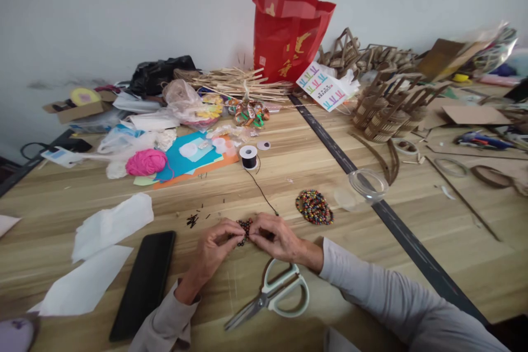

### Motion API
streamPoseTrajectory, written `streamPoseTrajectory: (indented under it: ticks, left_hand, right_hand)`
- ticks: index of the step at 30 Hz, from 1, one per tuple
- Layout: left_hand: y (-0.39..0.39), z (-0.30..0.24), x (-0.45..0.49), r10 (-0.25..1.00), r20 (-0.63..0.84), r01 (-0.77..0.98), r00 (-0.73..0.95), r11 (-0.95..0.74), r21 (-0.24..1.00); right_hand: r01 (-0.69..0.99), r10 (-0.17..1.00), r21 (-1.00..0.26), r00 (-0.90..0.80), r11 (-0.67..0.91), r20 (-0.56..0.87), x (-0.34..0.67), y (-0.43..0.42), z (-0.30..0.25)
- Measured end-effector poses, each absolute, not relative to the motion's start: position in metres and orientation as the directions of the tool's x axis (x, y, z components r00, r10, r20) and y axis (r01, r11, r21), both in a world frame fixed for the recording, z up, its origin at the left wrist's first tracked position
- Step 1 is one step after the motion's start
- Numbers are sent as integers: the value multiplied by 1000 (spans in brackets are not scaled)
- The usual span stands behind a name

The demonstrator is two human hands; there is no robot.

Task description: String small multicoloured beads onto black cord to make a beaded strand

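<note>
A small string of dark and reddish beads (245,225) lies between my two hands, close to the tabletop. My left hand (216,245) pinches its left side between thumb and forefinger. On its right side, my right hand (276,235) closes in a like pinch. The fingertips hide part of the beads. A black cord (260,190) runs from a spool (248,157) toward my right hand. Just below my right hand lie scissors (270,294) with pale handles. To its right sits a coiled heap of multicoloured beads (314,207).
A black phone (143,286) and white paper pieces (112,225) lie at left. Black cord snippets (192,220) are near my left hand. Farther back stand pink yarn (146,161), a red bag (289,36) and small woven baskets (383,115). A clear ring-shaped coil (368,184) lies at right.
</note>
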State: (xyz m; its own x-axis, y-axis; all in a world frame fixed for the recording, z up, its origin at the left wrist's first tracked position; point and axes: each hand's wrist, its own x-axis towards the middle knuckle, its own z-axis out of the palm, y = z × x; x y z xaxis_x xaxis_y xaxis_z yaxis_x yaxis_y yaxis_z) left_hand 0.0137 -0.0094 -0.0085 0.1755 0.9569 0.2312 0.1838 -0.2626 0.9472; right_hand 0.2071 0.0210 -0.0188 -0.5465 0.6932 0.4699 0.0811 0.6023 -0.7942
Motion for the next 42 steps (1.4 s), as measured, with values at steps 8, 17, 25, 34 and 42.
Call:
streamPoseTrajectory:
  ticks: [8, 17, 25, 34, 42]
  left_hand:
    - [-9, -11, 14, 953, 246, 168, 174, -275, 947]
    - [-9, -17, 12, 953, 246, 139, 176, -271, 952]
    - [-10, -13, 13, 955, 244, 121, 168, -266, 956]
    - [-9, -15, 15, 954, 243, 118, 178, -266, 957]
    - [-9, -13, 14, 957, 231, 131, 174, -255, 958]
  right_hand:
    - [55, 687, -794, -541, 605, 486, 206, 21, -23]
    - [75, 678, -774, -540, 629, 499, 206, 21, -23]
    - [86, 675, -773, -555, 629, 487, 206, 22, -23]
    - [86, 683, -787, -561, 610, 468, 206, 22, -24]
    - [100, 679, -779, -565, 620, 468, 206, 22, -25]
